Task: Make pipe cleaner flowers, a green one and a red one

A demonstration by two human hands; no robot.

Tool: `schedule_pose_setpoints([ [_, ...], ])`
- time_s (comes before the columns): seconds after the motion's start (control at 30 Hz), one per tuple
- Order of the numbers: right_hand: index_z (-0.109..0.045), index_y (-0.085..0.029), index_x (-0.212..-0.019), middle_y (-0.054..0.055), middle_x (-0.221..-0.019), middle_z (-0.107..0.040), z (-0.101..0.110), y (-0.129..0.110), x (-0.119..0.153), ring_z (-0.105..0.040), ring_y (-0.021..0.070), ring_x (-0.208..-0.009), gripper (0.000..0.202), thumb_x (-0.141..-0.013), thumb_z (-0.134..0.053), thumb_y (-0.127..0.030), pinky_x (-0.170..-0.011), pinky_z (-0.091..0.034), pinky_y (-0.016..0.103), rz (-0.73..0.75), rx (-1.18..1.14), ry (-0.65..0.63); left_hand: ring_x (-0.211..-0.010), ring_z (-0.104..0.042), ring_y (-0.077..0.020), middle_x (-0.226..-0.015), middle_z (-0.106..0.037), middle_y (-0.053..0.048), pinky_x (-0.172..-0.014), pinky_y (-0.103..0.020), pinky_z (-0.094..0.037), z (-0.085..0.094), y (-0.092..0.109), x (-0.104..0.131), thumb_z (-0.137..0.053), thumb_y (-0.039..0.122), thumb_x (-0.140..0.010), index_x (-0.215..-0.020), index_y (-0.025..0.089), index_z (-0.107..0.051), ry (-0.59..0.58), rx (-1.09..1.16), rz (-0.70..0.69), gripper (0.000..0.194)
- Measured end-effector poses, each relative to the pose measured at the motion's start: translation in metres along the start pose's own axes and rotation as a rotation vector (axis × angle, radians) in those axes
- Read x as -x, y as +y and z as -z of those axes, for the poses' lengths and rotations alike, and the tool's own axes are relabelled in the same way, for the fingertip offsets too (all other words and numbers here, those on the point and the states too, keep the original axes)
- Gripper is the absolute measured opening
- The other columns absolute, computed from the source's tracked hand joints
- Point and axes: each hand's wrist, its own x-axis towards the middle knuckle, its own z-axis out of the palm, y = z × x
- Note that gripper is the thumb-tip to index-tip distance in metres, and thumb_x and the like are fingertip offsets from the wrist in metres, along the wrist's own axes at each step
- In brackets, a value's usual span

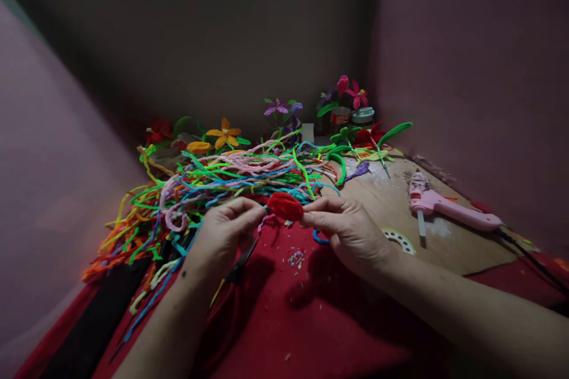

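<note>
Between my two hands is a fuzzy red pipe-cleaner petal, held level just above the red cloth. My left hand pinches its left end between thumb and fingertips. At the right end, my right hand pinches the tip in the same way. Scissors lie partly hidden beside my left hand, under the wrist. Small coloured fibre clippings are scattered on the cloth below the petal.
A heap of many-coloured pipe cleaners spreads behind and left of my hands. On the right, a pink glue gun rests on a cardboard sheet with its cord trailing right. Finished pipe-cleaner flowers line the back, near a lidded jar.
</note>
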Motion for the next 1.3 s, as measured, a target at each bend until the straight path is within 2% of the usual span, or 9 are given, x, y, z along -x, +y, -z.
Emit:
schedule_pose_setpoints([
  [0.07, -0.07, -0.019, -0.066, -0.002, -0.065, -0.065, 0.0, 0.0, 0.002, -0.055, 0.01, -0.064, 0.004, -0.063, -0.072, -0.02, -0.07, -0.04, 0.028, 0.082, 0.039, 0.014, -0.041, -0.035, -0.0031, -0.054, -0.05, 0.004, -0.04, -0.016, -0.026, -0.01, -0.009, 0.001, -0.071, 0.027, -0.066, -0.077, 0.012, -0.065, -0.179, -0.019, 0.086, 0.019],
  [0.13, -0.069, -0.019, -0.067, -0.002, -0.066, -0.065, 0.0, 0.001, 0.003, -0.055, 0.0104, -0.065, 0.004, -0.065, -0.071, -0.021, -0.069, -0.04, 0.027, 0.135, 0.082, 0.041, -0.044, -0.039, -0.0041, -0.057, -0.052, 0.004, -0.046, -0.018, -0.031, -0.024, -0.018, 0.004, -0.07, 0.024, -0.068, -0.087, 0.014, -0.067, -0.237, 0.068, 0.086, 0.021],
  [0.2, -0.068, -0.019, -0.067, -0.002, -0.065, -0.062, 0.0, 0.002, 0.004, -0.053, 0.0102, -0.063, 0.004, -0.066, -0.071, -0.022, -0.066, -0.04, 0.026, 0.16, 0.134, 0.076, -0.045, -0.039, -0.0051, -0.054, -0.049, 0.005, -0.046, -0.018, -0.032, -0.04, -0.026, 0.008, -0.067, 0.024, -0.071, -0.087, 0.015, -0.067, -0.182, 0.214, 0.067, 0.019],
  [0.27, -0.067, -0.018, -0.064, -0.003, -0.063, -0.06, -0.001, 0.003, 0.004, -0.051, 0.01, -0.062, 0.005, -0.066, -0.07, -0.021, -0.064, -0.04, 0.026, 0.169, 0.168, 0.098, -0.044, -0.039, -0.0055, -0.052, -0.048, 0.005, -0.045, -0.019, -0.032, -0.052, -0.032, 0.012, -0.069, 0.023, -0.068, -0.076, 0.015, -0.067, -0.088, 0.345, 0.069, 0.011],
  [0.37, -0.065, -0.019, -0.062, -0.003, -0.063, -0.06, -0.002, 0.005, 0.004, -0.052, 0.01, -0.062, 0.005, -0.066, -0.068, -0.017, -0.063, -0.041, 0.025, 0.179, 0.171, 0.102, -0.045, -0.039, -0.0053, -0.052, -0.049, 0.005, -0.046, -0.019, -0.032, -0.062, -0.036, 0.014, -0.069, 0.023, -0.069, -0.074, 0.016, -0.068, -0.039, 0.427, 0.034, 0.008],
  [0.53, -0.066, -0.019, -0.063, -0.003, -0.062, -0.061, -0.004, 0.006, 0.006, -0.053, 0.0108, -0.062, 0.004, -0.064, -0.069, -0.016, -0.063, -0.043, 0.026, 0.144, 0.115, 0.108, -0.049, -0.042, -0.0066, -0.053, -0.051, 0.004, -0.049, -0.02, -0.034, -0.063, -0.031, 0.016, -0.07, 0.019, -0.067, -0.069, 0.015, -0.068, 0.024, 0.369, -0.087, 0.005],
  [0.63, -0.068, -0.019, -0.065, -0.003, -0.063, -0.063, -0.005, 0.006, 0.007, -0.054, 0.0104, -0.062, 0.004, -0.063, -0.07, -0.016, -0.064, -0.042, 0.026, 0.123, 0.074, 0.097, -0.05, -0.042, -0.0071, -0.055, -0.054, 0.003, -0.05, -0.021, -0.034, -0.063, -0.028, 0.017, -0.072, 0.021, -0.065, -0.065, 0.015, -0.067, 0.065, 0.344, -0.092, 0.008],
  [0.93, -0.065, -0.018, -0.065, -0.005, -0.06, -0.058, -0.004, 0.008, 0.006, -0.049, 0.0079, -0.057, 0.009, -0.062, -0.072, -0.014, -0.059, -0.038, 0.023, 0.065, -0.023, 0.084, -0.053, -0.041, -0.0081, -0.057, -0.052, 0.004, -0.054, -0.022, -0.035, -0.058, -0.026, 0.018, -0.07, 0.02, -0.068, -0.069, 0.017, -0.069, 0.089, 0.192, -0.204, 0.003],
  [1.3, -0.068, -0.017, -0.066, -0.003, -0.064, -0.063, -0.007, 0.011, 0.009, -0.055, 0.0089, -0.06, 0.006, -0.062, -0.071, -0.016, -0.063, -0.043, 0.024, 0.062, -0.012, 0.073, -0.045, -0.043, -0.0062, -0.052, -0.054, 0.003, -0.046, -0.02, -0.036, -0.054, -0.028, 0.017, -0.068, 0.016, -0.068, -0.069, 0.013, -0.069, 0.033, 0.248, -0.16, 0.004],
])
